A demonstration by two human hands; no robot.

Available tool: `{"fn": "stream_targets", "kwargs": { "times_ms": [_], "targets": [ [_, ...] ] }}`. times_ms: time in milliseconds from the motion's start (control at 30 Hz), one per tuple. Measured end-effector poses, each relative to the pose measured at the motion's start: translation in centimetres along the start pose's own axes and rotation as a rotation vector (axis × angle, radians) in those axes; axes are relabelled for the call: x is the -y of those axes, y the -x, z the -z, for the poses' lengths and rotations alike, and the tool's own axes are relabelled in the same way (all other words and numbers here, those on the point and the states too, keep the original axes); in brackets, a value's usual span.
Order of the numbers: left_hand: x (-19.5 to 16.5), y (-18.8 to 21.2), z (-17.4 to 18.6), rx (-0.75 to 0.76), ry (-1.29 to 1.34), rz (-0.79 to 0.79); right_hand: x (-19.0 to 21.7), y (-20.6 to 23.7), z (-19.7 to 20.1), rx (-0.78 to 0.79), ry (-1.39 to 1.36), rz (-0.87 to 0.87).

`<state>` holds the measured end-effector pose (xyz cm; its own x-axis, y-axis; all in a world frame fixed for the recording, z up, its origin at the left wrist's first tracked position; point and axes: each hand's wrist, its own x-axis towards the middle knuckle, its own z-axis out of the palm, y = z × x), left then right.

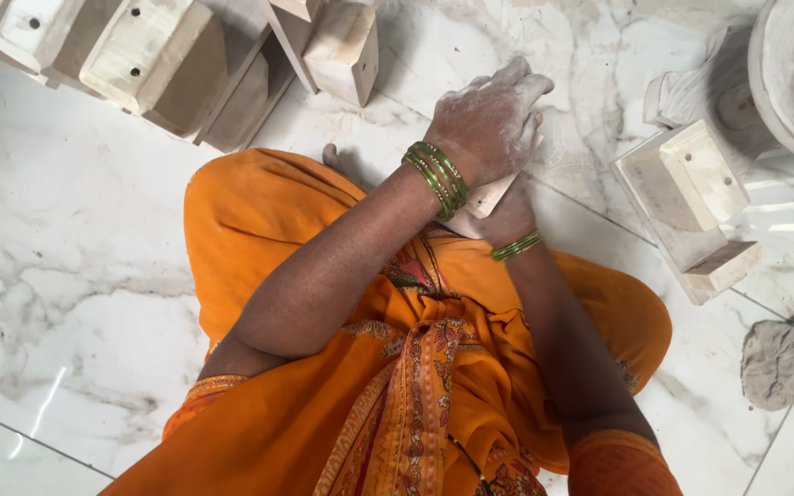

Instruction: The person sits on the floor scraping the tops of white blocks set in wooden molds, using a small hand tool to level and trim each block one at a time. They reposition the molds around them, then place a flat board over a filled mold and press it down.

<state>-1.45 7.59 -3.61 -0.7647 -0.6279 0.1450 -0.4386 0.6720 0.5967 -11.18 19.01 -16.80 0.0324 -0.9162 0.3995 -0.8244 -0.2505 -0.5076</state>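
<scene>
There is one view only — a camera worn on the person's head, tipped steeply down over their own lap and forearms. It sits close: the orange garment (323, 386) fills the lower middle of the frame, and both arms run up from the bottom edge to the hands, the left hand (489, 119) over the right hand (507, 219), just above centre. Around them lies white marble floor (75, 276). The far edge of the view, at the top, catches pale wooden blocks (140, 55) at the left corner and more wooden blocks (691, 184) toward the right edge — a grey cloth (792, 363) lies at the right edge lower down.
</scene>
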Motion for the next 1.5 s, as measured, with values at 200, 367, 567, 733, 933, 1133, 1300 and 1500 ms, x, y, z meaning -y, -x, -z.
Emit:
{"fn": "stream_targets", "kwargs": {
  "times_ms": [200,367,567,733,933,1133,1300,1500],
  "targets": [
    [-0.1,0.1,0.1,-0.032,0.010,-0.015,0.8,0.9,0.3,0.291,0.315,0.004],
    [-0.1,0.2,0.2,-0.018,-0.006,0.002,-0.6,0.1,1.6,0.131,0.174,-0.049],
    [-0.2,0.1,0.0,-0.020,0.017,-0.003,0.3,-0.7,1.2,0.142,0.156,-0.095],
    [0.0,0.0,0.1,-0.017,0.036,-0.004,0.7,-0.2,1.2,0.100,0.292,0.113],
    [-0.3,-0.1,0.2,0.003,0.019,0.012,-1.4,-0.9,1.2,0.064,0.328,-0.080],
    [-0.2,0.0,0.1,-0.003,0.021,0.008,-0.9,0.1,0.9,0.203,0.250,0.075],
    [-0.2,-0.1,0.0,-0.005,0.022,0.008,-0.4,0.0,1.1,0.230,0.224,0.034],
    [-0.2,-0.1,0.2,-0.005,-0.001,-0.007,-1.7,-1.8,1.8,0.107,0.290,-0.040]
  ]
}}
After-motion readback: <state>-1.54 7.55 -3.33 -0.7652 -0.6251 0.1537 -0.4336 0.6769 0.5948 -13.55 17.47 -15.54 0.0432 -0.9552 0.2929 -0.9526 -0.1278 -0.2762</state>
